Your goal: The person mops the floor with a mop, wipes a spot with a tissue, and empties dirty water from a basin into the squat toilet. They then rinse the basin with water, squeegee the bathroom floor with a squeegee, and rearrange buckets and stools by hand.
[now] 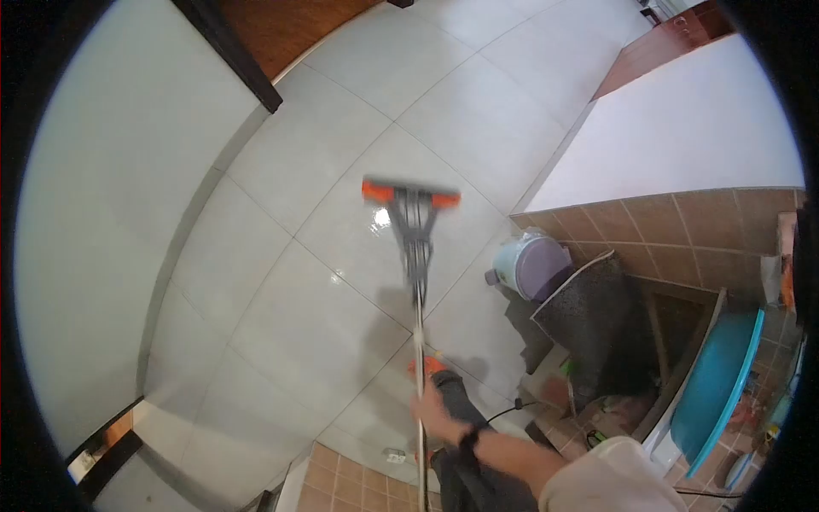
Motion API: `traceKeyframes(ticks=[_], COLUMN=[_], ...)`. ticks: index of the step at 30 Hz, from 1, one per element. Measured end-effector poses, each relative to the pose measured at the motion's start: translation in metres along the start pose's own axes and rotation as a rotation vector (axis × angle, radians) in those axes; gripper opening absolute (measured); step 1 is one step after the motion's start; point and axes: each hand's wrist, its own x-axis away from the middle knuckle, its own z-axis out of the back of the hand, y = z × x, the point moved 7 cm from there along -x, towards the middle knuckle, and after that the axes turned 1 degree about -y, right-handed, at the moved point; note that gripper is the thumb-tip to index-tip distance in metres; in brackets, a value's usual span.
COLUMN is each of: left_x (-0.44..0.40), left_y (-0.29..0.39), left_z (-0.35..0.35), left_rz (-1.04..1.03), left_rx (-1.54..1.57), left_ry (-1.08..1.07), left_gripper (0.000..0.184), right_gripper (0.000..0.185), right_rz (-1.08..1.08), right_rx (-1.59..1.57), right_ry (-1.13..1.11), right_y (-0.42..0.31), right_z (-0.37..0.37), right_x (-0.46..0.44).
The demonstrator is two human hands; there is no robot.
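A mop with a grey and orange head (411, 193) rests on the pale tiled floor, its head blurred. Its metal pole (419, 341) runs down to the bottom edge of the view. My right hand (437, 416), with a dark band at the wrist, is wrapped around the pole below the middle of the view. An orange slipper (426, 367) shows just above this hand, beside the pole. My left hand is not visible.
A white bin with a purple lid (543, 267) stands right of the mop, by the tiled wall base. Near it are a dark mat (597, 320), a turquoise basin (721, 388) and a black cable (503, 411). A pale wall (94, 213) bounds the left; a dark door frame (226, 51) stands above.
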Motion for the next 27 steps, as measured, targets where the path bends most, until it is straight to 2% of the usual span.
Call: traceKeyframes(ticks=[2, 3, 4, 5, 6, 7, 8, 10, 11, 12, 13, 14, 17, 18, 19, 21, 23, 24, 25, 26, 27], left_x=[-0.057, -0.093, -0.132, -0.146, -0.182, -0.214, -0.205, -0.205, -0.189, -0.189, -0.187, -0.182, -0.149, -0.126, -0.101, -0.053, -0.003, 0.020, 0.036, 0.053, 0.071], left_y=[0.057, 0.098, 0.151, 0.227, 0.285, 0.336, 0.394, 0.473, 0.489, 0.479, 0.464, 0.451, 0.373, 0.348, 0.321, 0.263, 0.203, 0.172, 0.147, 0.124, 0.095], left_z=[0.007, 0.010, 0.013, 0.029, 0.041, 0.050, 0.064, 0.082, 0.086, 0.082, 0.079, 0.079, 0.049, 0.039, 0.034, 0.022, 0.015, 0.015, 0.017, 0.018, 0.017], left_rz=[-0.499, -0.518, -0.492, -0.384, -0.541, -0.691, -0.677, -0.674, -0.652, -0.627, -0.603, -0.587, -0.426, -0.422, -0.347, -0.225, -0.075, 0.029, -0.079, -0.186, -0.115], left_rx=[-0.256, -0.188, 0.035, -0.024, -0.067, -0.107, 0.104, 0.196, 0.231, 0.220, 0.199, 0.173, 0.126, 0.221, 0.226, 0.285, 0.281, 0.284, 0.262, 0.239, 0.228], left_ry=[0.217, 0.190, 0.095, 0.028, 0.118, 0.206, -0.068, -0.235, -0.297, -0.251, -0.200, -0.144, -0.128, -0.164, -0.189, -0.223, -0.209, -0.203, -0.239, -0.275, -0.285], left_gripper=[0.050, 0.050, 0.051, 0.050, 0.050, 0.050, 0.044, 0.033, 0.031, 0.030, 0.029, 0.028, 0.026, 0.026, 0.024, 0.022, 0.020, 0.018, 0.024, 0.038, 0.040], right_gripper=[0.034, 0.035, 0.028, 0.028, 0.034, 0.040, 0.048, 0.038, 0.043, 0.048, 0.046, 0.045, 0.036, 0.041, 0.046, 0.031, 0.026, 0.024, 0.021, 0.019, 0.029], right_rz=[-0.103, 0.228, 0.409, 0.270, 0.405, 0.299, 0.247, 0.289, 0.150, 0.001, 0.122, 0.479, 0.279, 0.133, -0.064, 0.040, 0.354, 0.504, 0.530, 0.565, 0.292], right_rx=[-0.149, 0.001, -0.157, 0.014, 0.067, 0.160, 0.040, 0.225, 0.283, 0.331, 1.138, 1.861, 2.005, 2.222, 2.214, 2.045, 1.666, 1.476, 1.609, 1.736, 1.723], right_ry=[0.018, 0.187, 0.254, 0.308, 0.252, -0.019, -0.104, 0.184, 0.044, -0.100, -0.368, -0.559, -0.466, -0.599, -0.583, -0.498, -0.236, -0.234, -0.281, -0.329, -0.628], right_y=[-0.088, -0.106, -0.142, -0.163, -0.211, -0.250, -0.270, -0.294, -0.293, -0.289, -0.299, -0.311, -0.253, -0.234, -0.220, -0.124, -0.169, -0.118, -0.101, -0.086, -0.088], right_z=[0.021, 0.027, 0.040, 0.046, 0.056, 0.052, 0.050, 0.055, 0.053, 0.049, 0.039, 0.031, 0.021, 0.027, 0.034, -0.025, 0.026, -0.004, -0.009, -0.012, -0.015], right_x=[-0.081, -0.151, -0.190, -0.244, -0.252, -0.249, -0.252, -0.288, -0.305, -0.313, -0.282, -0.243, -0.288, -0.282, -0.283, -0.399, -0.224, -0.245, -0.217, -0.185, -0.138])
